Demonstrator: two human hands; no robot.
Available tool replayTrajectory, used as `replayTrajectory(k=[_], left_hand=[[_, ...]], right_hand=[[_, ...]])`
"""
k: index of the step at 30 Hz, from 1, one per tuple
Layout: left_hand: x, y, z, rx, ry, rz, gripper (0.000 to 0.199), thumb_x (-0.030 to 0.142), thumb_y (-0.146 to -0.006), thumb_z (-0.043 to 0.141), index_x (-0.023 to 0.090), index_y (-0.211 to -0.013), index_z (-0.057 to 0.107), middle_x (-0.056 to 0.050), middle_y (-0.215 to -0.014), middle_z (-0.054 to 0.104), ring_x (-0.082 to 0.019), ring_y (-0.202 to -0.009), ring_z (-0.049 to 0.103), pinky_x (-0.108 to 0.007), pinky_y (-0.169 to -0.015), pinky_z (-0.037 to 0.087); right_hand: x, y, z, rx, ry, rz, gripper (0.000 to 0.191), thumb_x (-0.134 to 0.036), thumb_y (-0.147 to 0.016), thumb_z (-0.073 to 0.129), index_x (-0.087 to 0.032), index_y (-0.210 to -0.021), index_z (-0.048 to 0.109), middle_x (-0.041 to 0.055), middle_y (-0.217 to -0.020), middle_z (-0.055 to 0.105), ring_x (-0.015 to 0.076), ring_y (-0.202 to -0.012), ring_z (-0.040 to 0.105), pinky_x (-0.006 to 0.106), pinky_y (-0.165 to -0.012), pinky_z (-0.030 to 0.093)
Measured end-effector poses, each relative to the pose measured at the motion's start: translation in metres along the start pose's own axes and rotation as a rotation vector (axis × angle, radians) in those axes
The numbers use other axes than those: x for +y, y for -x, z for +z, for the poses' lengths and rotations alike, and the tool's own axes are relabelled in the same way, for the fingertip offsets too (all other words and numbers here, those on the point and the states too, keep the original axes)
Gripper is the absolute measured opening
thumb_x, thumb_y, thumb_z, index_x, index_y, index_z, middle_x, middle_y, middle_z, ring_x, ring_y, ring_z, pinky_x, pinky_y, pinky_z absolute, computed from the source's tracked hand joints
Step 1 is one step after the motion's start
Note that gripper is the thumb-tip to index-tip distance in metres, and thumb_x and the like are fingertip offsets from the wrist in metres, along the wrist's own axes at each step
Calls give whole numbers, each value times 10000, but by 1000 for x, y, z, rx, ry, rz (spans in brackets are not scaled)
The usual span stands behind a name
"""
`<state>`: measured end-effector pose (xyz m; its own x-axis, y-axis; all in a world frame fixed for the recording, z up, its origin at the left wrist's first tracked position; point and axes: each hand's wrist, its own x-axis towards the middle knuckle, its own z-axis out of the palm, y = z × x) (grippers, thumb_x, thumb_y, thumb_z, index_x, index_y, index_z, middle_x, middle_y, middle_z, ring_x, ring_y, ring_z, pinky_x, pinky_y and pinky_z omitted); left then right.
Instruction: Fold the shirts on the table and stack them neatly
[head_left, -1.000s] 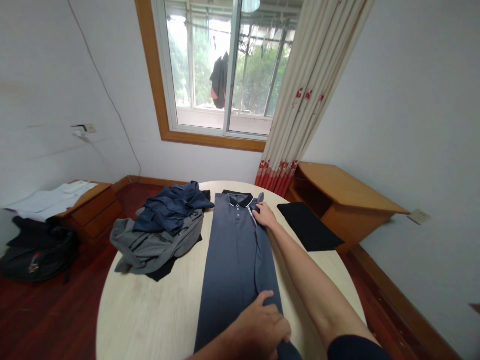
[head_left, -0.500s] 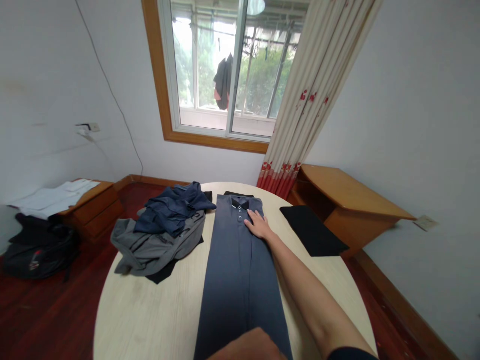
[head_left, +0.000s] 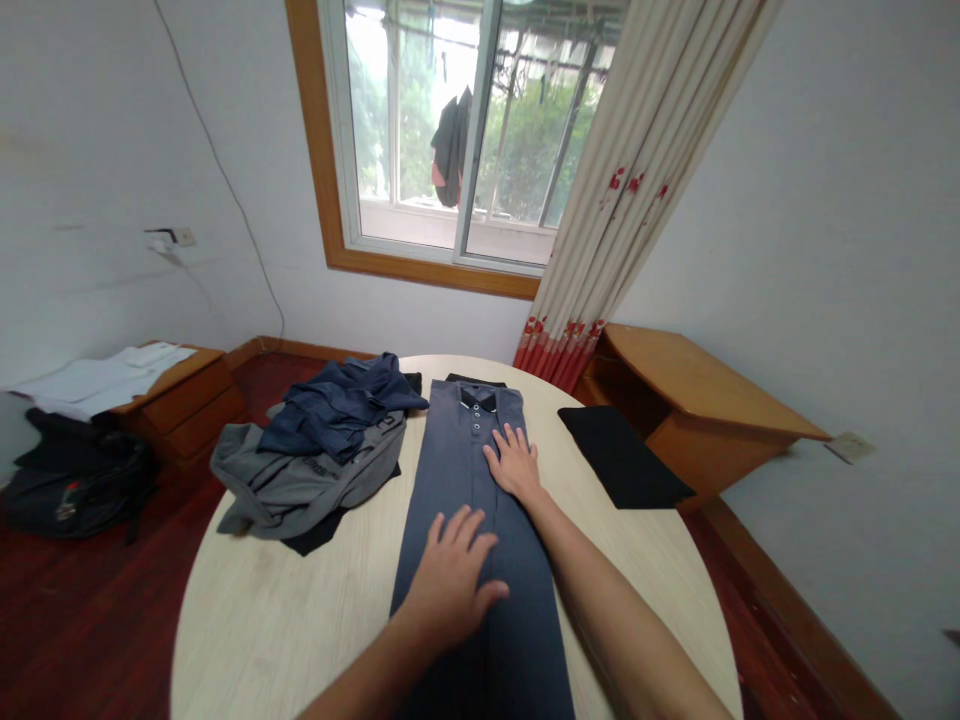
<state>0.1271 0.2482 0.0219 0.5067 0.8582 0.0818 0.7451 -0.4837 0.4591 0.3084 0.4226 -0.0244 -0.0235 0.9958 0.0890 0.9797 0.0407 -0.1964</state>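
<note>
A dark grey-blue polo shirt [head_left: 450, 470] lies in a long narrow strip down the middle of the table, its black-trimmed collar and buttons at the far end. My right hand [head_left: 514, 462] rests flat on it just below the collar, fingers spread. Nearer to me, my left hand [head_left: 452, 578] is over the middle of the shirt with its fingers apart; whether it touches the cloth I cannot tell. The shirt's near end is partly hidden by my left arm. A dark edge of cloth [head_left: 476, 379] shows behind the collar.
On the left of the round table [head_left: 255, 640] lies a loose heap with a navy garment [head_left: 337, 410] over a grey one [head_left: 285, 500]. A folded black cloth [head_left: 626, 460] lies at the right. A wooden desk [head_left: 697, 385] stands behind it; a black bag [head_left: 82, 480] is on the floor.
My left hand has come forward from the near edge onto the middle of the shirt, fingers spreading. My right hand has slid slightly toward me along the cloth.
</note>
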Motion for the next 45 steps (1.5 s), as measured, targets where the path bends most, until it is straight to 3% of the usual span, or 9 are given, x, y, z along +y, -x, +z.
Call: replayTrajectory(k=[4,15,18,21,26,34,40,43,45], left_hand=[[-42,-17,8,23,-188,-275,606,498,-985,421,202,-1513,386,-121,-1625,197,-358,-1501,108,-633,-1168,151],[-81,-74,7,47,-262,-268,632,546,-993,321,222,-1535,344,-76,-1629,167,-332,-1508,80,-653,-1167,98],[-83,-75,8,63,-262,-276,640,546,-995,322,209,-1538,337,-80,-1629,157,-332,-1509,70,-642,-1173,92],[-84,-64,5,43,-233,-244,651,551,-985,352,206,-1537,338,-74,-1629,161,-321,-1509,72,-608,-1189,93],[-82,-37,-9,-48,-165,-167,674,554,-952,442,214,-1527,350,-74,-1620,204,-279,-1508,114,-543,-1207,103],[-70,25,-5,-88,-204,22,696,639,-955,405,274,-1541,311,-80,-1624,183,-310,-1506,113,-603,-1186,89],[-45,77,-12,-216,-199,58,826,728,-895,440,264,-1556,265,-107,-1634,120,-343,-1506,68,-639,-1170,67],[-25,95,-18,-242,-166,77,865,700,-782,645,263,-1493,417,-131,-1609,249,-377,-1484,176,-629,-1170,104],[-13,102,-20,-197,-128,116,650,571,-794,712,261,-1350,583,-119,-1508,448,-351,-1400,360,-551,-1156,228]], right_hand=[[3,-8,-1,-2,-13,-30,629,-557,-988,308,-221,-1513,392,84,-1632,217,325,-1499,150,599,-1162,163],[11,-70,2,12,-97,-10,605,-543,-977,357,-226,-1489,425,79,-1625,244,296,-1501,164,589,-1176,124],[21,-74,-1,64,-275,-14,600,-538,-962,399,-208,-1458,463,96,-1583,344,274,-1479,251,554,-1187,156],[37,-63,-6,174,-608,27,617,-518,-964,362,-149,-1449,461,137,-1502,464,233,-1395,420,429,-1157,307],[59,1,-10,180,-872,-54,628,-580,-882,500,-144,-1326,586,156,-1380,586,257,-1278,549,412,-1095,408],[47,166,-28,-8,-497,-375,454,-508,-857,629,-249,-1227,680,126,-1451,526,309,-1401,410,598,-1175,190],[44,241,-50,-88,-410,-396,616,-601,-853,615,-243,-1354,594,160,-1519,432,341,-1436,343,639,-1169,137],[33,266,-52,-89,-417,-457,712,-663,-739,710,-242,-1307,629,172,-1481,472,371,-1402,380,641,-1161,172],[22,280,-52,-74,-404,-513,732,-646,-671,776,-244,-1270,649,167,-1419,526,373,-1341,444,632,-1154,203]])
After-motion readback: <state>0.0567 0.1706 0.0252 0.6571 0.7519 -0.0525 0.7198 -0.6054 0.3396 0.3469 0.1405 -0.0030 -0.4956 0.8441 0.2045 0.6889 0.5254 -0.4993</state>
